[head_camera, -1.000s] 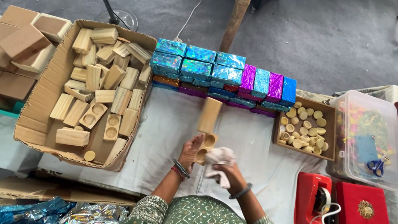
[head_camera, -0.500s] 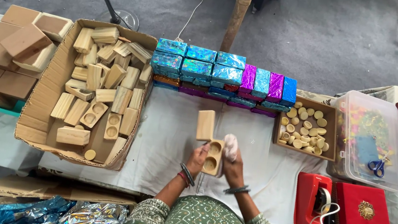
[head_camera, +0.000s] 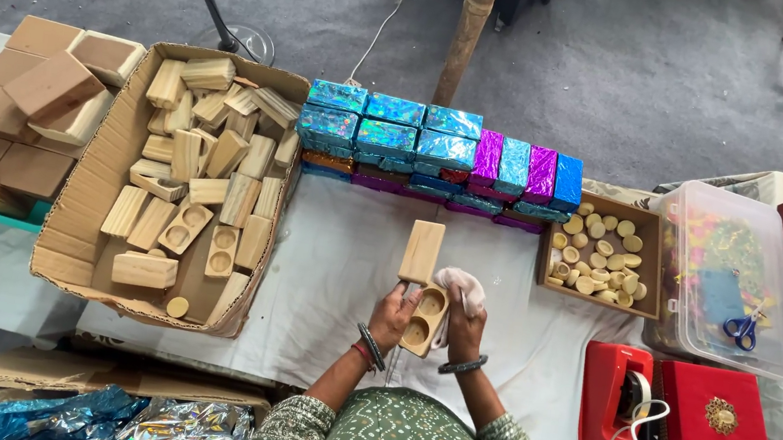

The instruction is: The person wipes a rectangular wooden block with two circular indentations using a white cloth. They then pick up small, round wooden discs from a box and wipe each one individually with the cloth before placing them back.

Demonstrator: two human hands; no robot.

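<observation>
Having barely shifted since half a second back: still gripping the wooden box base [head_camera: 423, 317], with its two round hollows facing up, in the left hand [head_camera: 392, 316], fingers curled around its left edge. Pressing a bunched white cloth [head_camera: 459, 286] in the closed right hand [head_camera: 463, 330] against the base's right side. Lying flat on the white table cover [head_camera: 335, 273] just above: a plain wooden lid [head_camera: 421, 252].

On the cloth-covered table [head_camera: 335, 273], a cardboard box of pale wooden blocks [head_camera: 181, 189] sits at the left, a row of foil-wrapped rectangular boxes [head_camera: 440, 146] runs along the back, a shallow tray of round wooden discs [head_camera: 599, 255] and a clear plastic tub [head_camera: 728, 276] lie at the right, and the two-hollowed wooden block [head_camera: 424, 316] is in the middle between the left hand [head_camera: 393, 315] and right hand [head_camera: 465, 327].
</observation>
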